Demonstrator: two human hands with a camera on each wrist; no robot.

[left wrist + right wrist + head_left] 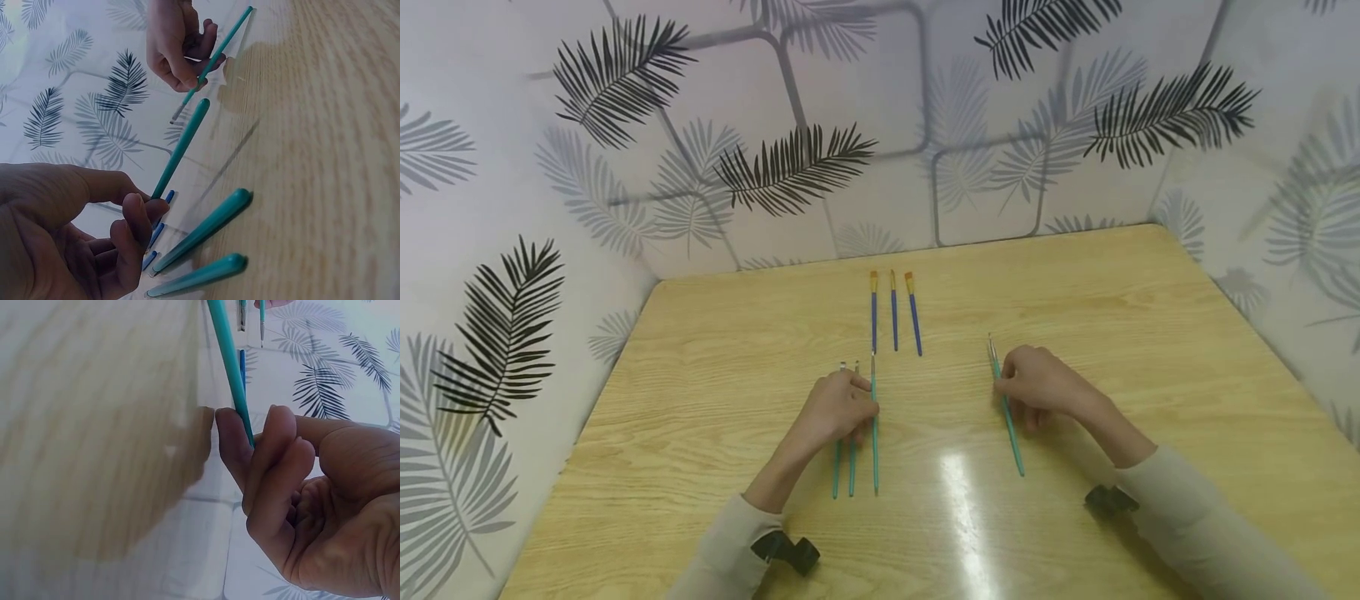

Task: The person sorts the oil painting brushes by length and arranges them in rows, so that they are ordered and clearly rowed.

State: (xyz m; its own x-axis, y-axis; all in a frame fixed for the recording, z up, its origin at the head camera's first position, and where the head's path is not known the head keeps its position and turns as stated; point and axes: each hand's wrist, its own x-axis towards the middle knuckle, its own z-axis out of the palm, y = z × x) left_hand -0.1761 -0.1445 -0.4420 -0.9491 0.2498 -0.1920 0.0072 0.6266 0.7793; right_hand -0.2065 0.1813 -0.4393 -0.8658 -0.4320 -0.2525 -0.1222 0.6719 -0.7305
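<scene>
My left hand (837, 408) pinches a thin teal-handled paintbrush (875, 450) between thumb and fingers, its tip pointing to the far side. In the left wrist view that brush (181, 150) is raised over the wood, casting a shadow on it. Two more teal paintbrushes (206, 228) lie side by side on the table beneath this hand, partly covered by it in the head view. To the right, my right hand (1043, 385) pinches another teal paintbrush (1012, 437), tilted with its tip away to the left. The right wrist view shows this handle (228, 356) between thumb and fingertips.
Three blue-handled paintbrushes (894, 321) with golden-brown bristles lie in a row toward the table's back. The light wooden table (737, 325) meets a leaf-patterned wall covering (865, 108) behind it. A dark strap piece (786, 550) sits at the left wrist.
</scene>
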